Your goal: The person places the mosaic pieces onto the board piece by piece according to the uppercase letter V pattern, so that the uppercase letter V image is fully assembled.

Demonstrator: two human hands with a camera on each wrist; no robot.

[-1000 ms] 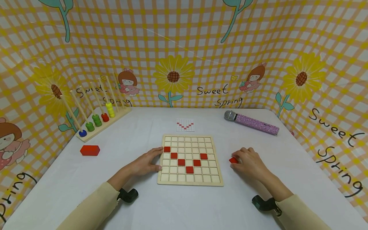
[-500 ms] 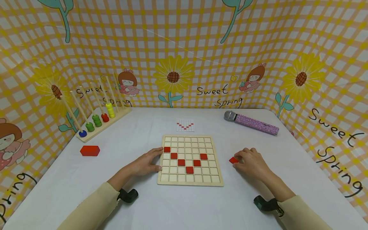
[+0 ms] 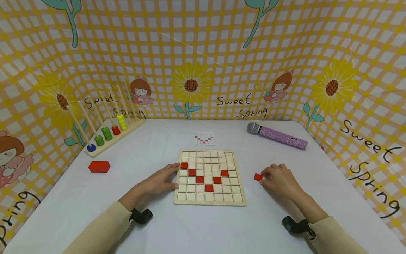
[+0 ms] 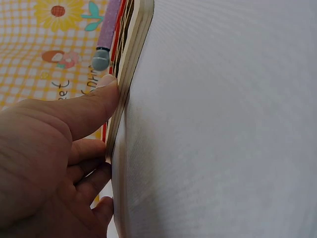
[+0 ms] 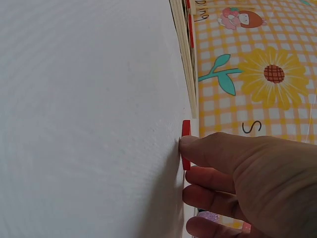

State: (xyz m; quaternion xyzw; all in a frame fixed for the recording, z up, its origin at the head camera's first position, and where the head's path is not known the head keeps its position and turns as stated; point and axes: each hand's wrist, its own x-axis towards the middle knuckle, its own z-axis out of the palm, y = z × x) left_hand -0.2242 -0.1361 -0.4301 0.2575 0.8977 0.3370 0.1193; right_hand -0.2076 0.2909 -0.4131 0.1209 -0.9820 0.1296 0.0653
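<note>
A wooden grid board point(image 3: 210, 198) lies in the middle of the table in the head view, with several red square tiles point(image 3: 200, 180) set in its cells in a V-like line. My left hand point(image 3: 157, 180) rests beside the board's left edge, thumb and fingertips touching that edge. In the left wrist view its thumb point(image 4: 99, 101) lies along the layered wooden rim. To the right of the board, my right hand point(image 3: 279, 180) pinches a loose red tile point(image 3: 258, 177) low over the table. The right wrist view shows the thumb across this tile point(image 5: 186, 128).
Behind the board lies a small pattern card point(image 3: 204, 139). A purple glittery microphone point(image 3: 282, 137) lies at the back right. On the left stand a peg abacus with coloured beads point(image 3: 107, 133) and a red block point(image 3: 99, 167). A checked cloth point(image 3: 196, 53) encloses the table.
My right hand has shifted slightly right, and the red tile at its fingertips has turned a little, showing more of itself. The left hand and board have stayed in place.
</note>
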